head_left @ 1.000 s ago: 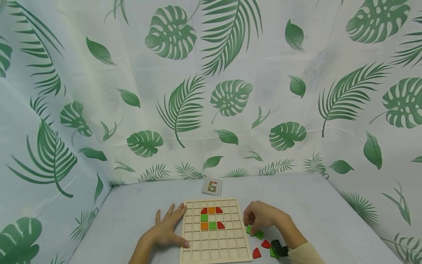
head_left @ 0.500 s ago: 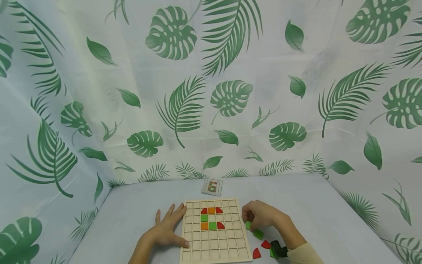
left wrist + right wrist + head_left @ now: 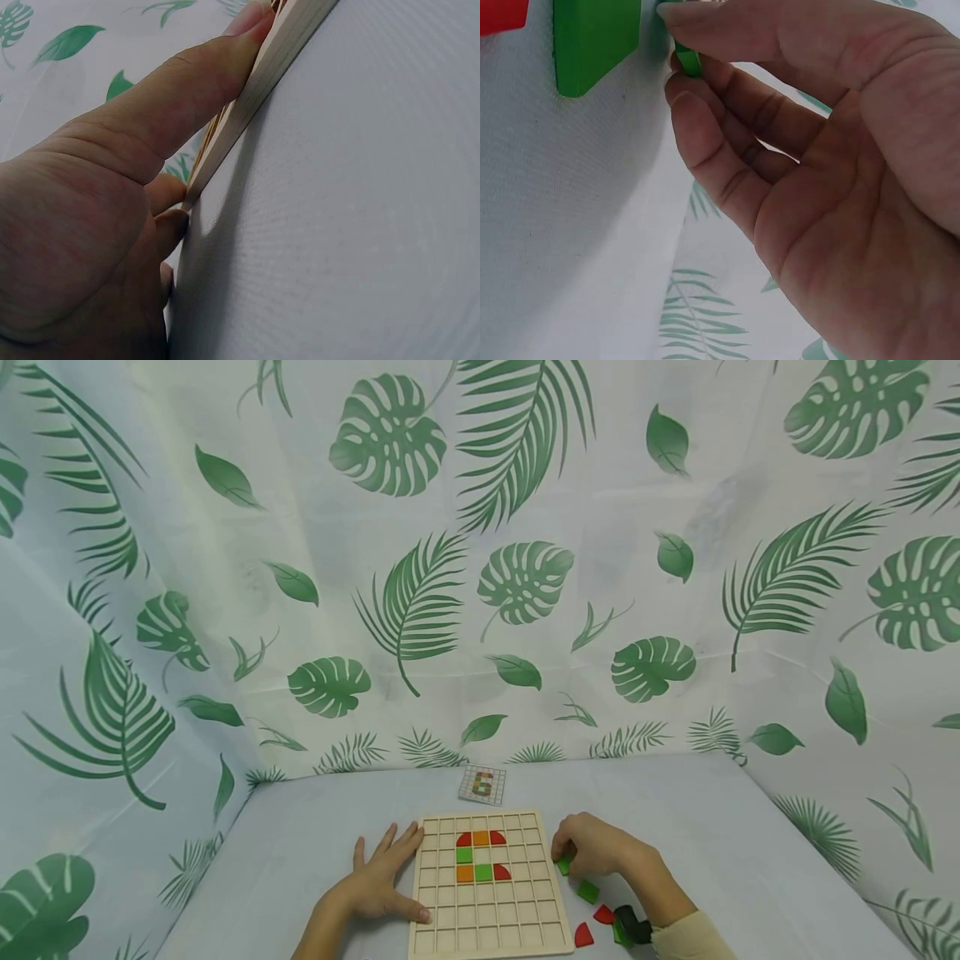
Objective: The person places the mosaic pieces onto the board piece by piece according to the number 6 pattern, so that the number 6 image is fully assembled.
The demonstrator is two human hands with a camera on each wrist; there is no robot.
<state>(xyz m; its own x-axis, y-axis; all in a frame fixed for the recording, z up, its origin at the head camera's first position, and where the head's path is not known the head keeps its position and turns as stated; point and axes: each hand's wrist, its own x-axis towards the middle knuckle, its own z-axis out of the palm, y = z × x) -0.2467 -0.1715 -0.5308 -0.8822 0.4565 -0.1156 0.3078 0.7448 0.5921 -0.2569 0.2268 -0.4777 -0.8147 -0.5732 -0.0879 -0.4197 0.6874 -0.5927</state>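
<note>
The wooden grid board [image 3: 491,937] holds red quarter-circle tiles [image 3: 502,872], orange square tiles [image 3: 482,838] and green square tiles [image 3: 465,855] in its upper half. Spread along the board's left side, my left hand [image 3: 378,881] has its fingertips at the edge and its thumb resting on the border; the left wrist view shows the thumb over the wooden rim [image 3: 247,105]. Just right of the board, my right hand [image 3: 596,847] pinches a green tile [image 3: 689,63] between thumb and fingers. Most of that tile is hidden by the fingers.
A loose green tile [image 3: 588,892] lies below my right hand, with red quarter-circle tiles [image 3: 584,935] nearer the front. Another green tile [image 3: 621,934] is partly behind the black wrist device [image 3: 633,927]. A small pattern card [image 3: 482,785] lies beyond the board.
My right thumb has come off the lower green tile, and that hand now pinches the upper green one, shifted slightly away from me. My left hand and the board stay in place.
</note>
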